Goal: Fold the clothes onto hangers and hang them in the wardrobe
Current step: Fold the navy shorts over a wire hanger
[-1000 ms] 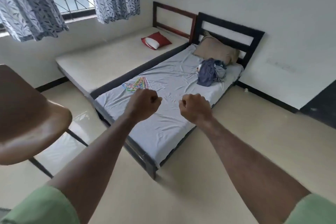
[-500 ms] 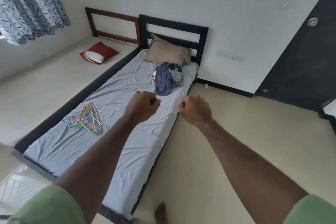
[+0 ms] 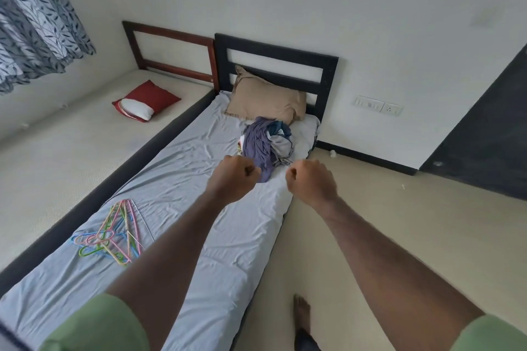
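Clothes point(image 3: 266, 145) are what you are after, and every place below is given from the bed with the grey sheet point(image 3: 182, 194), the largest thing before you, whose long axis runs from near your left side away to the black headboard point(image 3: 275, 50). On that bed's far end, just this side of the tan pillow point(image 3: 265, 98) and nearer the floor-side edge than the side where the second bed adjoins, the clothes lie in one crumpled heap: a purple garment on top with dark blue and pale grey pieces bunched beside it; how many garments there are you cannot tell. On the bed's near half, toward the adjoining-bed side and well apart from the heap, lies the fan of coloured plastic hangers point(image 3: 109, 232), their hooks pointing roughly back toward you. Your left hand point(image 3: 232, 178) hangs over the middle of the sheet and your right hand point(image 3: 312, 181) over the floor-side edge; both are curled into fists with nothing in them. The heap lies straight ahead, just beyond and between the two fists, so either hand reaches it about equally, the left looking a shade closer to the purple garment. The hangers sit behind and to the left of your left fist, so that hand is the likelier one for them.
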A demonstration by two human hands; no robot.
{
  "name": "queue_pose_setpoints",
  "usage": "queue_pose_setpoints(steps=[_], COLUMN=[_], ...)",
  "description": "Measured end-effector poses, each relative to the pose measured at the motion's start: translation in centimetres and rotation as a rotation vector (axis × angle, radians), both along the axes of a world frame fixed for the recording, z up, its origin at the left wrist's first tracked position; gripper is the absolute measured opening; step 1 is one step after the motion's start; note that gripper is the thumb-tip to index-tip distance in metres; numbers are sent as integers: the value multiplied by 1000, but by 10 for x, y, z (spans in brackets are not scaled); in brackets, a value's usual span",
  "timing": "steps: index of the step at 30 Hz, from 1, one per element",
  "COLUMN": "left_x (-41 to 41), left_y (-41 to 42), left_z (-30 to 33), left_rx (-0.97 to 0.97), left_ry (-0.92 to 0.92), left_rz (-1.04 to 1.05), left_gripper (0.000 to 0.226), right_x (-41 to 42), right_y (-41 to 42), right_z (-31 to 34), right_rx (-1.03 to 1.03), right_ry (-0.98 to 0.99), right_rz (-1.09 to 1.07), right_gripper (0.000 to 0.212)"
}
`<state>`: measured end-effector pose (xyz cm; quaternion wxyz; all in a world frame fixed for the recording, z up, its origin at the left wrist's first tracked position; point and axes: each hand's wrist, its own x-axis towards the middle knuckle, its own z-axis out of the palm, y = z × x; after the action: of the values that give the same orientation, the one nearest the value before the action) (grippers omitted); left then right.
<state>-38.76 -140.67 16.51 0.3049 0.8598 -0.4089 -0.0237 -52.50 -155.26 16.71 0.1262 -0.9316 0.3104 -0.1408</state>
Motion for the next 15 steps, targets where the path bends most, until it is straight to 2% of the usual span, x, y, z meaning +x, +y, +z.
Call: queue_pose_setpoints(steps=[6, 12, 15], left_x=[84, 147, 183], left_y=[-70, -150, -181], left_z=[-50, -79, -89], left_rx=[43, 116, 123], left_ry=[78, 242, 289], left_rz=[133, 206, 259], left_gripper=[42, 14, 10], right_x=[97, 186, 228], right_y=[-85, -175, -211], right_z=[-44, -78, -95], right_rx=[56, 119, 146], right_ry=[22, 103, 123], right_rz=[94, 212, 235], right_gripper=[33, 17, 11])
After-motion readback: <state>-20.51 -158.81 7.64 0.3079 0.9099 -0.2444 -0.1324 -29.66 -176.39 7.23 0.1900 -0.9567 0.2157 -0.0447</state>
